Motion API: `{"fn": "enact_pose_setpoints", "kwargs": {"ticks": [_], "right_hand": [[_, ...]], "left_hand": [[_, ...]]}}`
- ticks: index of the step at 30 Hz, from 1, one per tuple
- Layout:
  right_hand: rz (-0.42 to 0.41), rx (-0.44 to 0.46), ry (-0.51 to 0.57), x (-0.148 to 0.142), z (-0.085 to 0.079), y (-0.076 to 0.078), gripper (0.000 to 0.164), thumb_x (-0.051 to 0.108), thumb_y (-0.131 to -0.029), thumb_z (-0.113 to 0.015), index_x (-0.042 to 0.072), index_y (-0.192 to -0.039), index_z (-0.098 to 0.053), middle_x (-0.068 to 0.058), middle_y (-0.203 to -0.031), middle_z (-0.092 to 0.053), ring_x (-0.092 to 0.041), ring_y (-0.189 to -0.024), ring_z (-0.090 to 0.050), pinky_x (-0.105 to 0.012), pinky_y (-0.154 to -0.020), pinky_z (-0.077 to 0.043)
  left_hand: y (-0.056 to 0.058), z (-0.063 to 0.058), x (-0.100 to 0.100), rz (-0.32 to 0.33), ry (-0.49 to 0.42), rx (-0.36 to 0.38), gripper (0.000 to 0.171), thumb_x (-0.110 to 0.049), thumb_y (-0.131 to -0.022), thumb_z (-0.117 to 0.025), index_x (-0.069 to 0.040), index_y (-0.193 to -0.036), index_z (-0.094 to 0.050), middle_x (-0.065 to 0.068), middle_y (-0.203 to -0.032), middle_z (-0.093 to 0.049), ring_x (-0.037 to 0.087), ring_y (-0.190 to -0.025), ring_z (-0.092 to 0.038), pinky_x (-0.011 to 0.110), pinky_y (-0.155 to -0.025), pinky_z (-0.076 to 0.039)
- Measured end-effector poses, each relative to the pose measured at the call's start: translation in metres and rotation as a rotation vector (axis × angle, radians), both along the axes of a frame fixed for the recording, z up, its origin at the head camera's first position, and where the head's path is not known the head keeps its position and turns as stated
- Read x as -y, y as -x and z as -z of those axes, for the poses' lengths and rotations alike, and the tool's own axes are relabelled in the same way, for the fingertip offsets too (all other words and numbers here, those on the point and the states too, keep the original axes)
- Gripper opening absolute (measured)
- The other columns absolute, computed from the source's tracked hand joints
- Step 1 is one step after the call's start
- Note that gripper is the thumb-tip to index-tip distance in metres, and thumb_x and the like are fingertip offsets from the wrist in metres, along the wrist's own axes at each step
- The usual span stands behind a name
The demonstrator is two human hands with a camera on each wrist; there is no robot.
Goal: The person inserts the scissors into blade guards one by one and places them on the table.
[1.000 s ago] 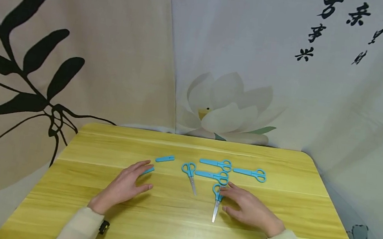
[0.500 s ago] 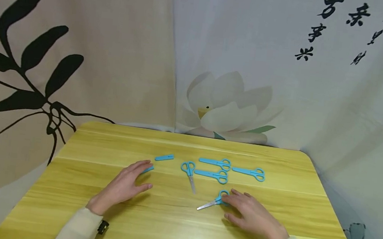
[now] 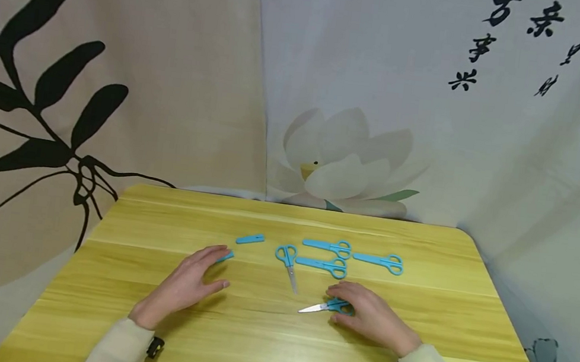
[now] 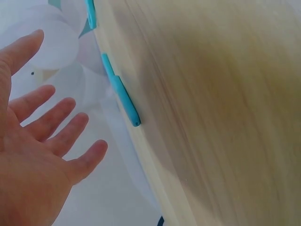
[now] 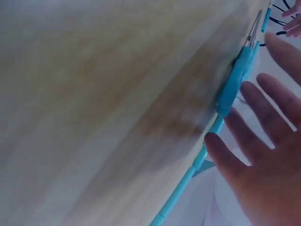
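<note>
My right hand (image 3: pixel 373 316) is over the blue handles of a pair of scissors (image 3: pixel 334 307). Their bare blades point left. In the right wrist view its fingers are spread and fairly straight beside the handles (image 5: pixel 230 87); whether they touch is unclear. My left hand (image 3: pixel 184 285) has its fingers extended beside a blue blade cover (image 3: pixel 226 256), partly hidden by the fingers in the head view. No object is seen in that palm in the left wrist view. A second blue cover (image 3: pixel 250 239) lies just beyond it. Other bare-bladed scissors (image 3: pixel 288 262) lie between the hands.
Three sheathed blue scissors lie beyond the right hand: a rear pair (image 3: pixel 322 245), a nearer pair (image 3: pixel 318 264) and a right-hand pair (image 3: pixel 374 260). Everything rests on a wooden table (image 3: pixel 250 344), with a printed curtain (image 3: pixel 196 104) behind its far edge.
The scissors at my right hand have swung from blades toward me to blades pointing left. That hand shifted toward me, then slightly left over the handles. My left hand stays nearly still.
</note>
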State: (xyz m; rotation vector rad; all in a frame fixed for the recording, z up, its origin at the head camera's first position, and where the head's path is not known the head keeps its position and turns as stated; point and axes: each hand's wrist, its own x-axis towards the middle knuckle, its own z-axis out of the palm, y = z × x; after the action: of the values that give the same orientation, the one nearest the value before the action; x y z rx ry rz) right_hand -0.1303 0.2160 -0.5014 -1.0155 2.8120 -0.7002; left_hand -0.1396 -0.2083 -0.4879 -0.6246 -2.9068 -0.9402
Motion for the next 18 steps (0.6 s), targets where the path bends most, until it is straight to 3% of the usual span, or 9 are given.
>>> {"fn": "enact_pose_setpoints", "kwargs": {"ticks": [11, 18], "right_hand": [[0.004, 0.008, 0.014, 0.006, 0.004, 0.013, 0.023, 0.020, -0.087, -0.087, 0.014, -0.107, -0.078, 0.004, -0.112, -0.066, -0.018, -0.104, -0.061, -0.039, -0.090, -0.055], [0.014, 0.049, 0.071, 0.005, 0.007, 0.014, 0.016, 0.015, -0.087, -0.086, 0.016, -0.101, -0.079, 0.006, -0.109, -0.065, -0.016, -0.100, -0.060, -0.039, -0.088, -0.054]], "left_hand": [[0.003, 0.003, 0.006, 0.002, -0.001, -0.039, 0.069, -0.026, -0.090, -0.083, -0.002, -0.148, -0.053, 0.021, -0.153, -0.049, 0.046, -0.137, -0.048, 0.063, -0.109, -0.043], [0.006, 0.003, 0.011, -0.007, -0.006, 0.000, 0.068, -0.026, -0.093, -0.081, -0.001, -0.149, -0.052, 0.020, -0.154, -0.048, 0.045, -0.138, -0.047, 0.061, -0.109, -0.043]]}}
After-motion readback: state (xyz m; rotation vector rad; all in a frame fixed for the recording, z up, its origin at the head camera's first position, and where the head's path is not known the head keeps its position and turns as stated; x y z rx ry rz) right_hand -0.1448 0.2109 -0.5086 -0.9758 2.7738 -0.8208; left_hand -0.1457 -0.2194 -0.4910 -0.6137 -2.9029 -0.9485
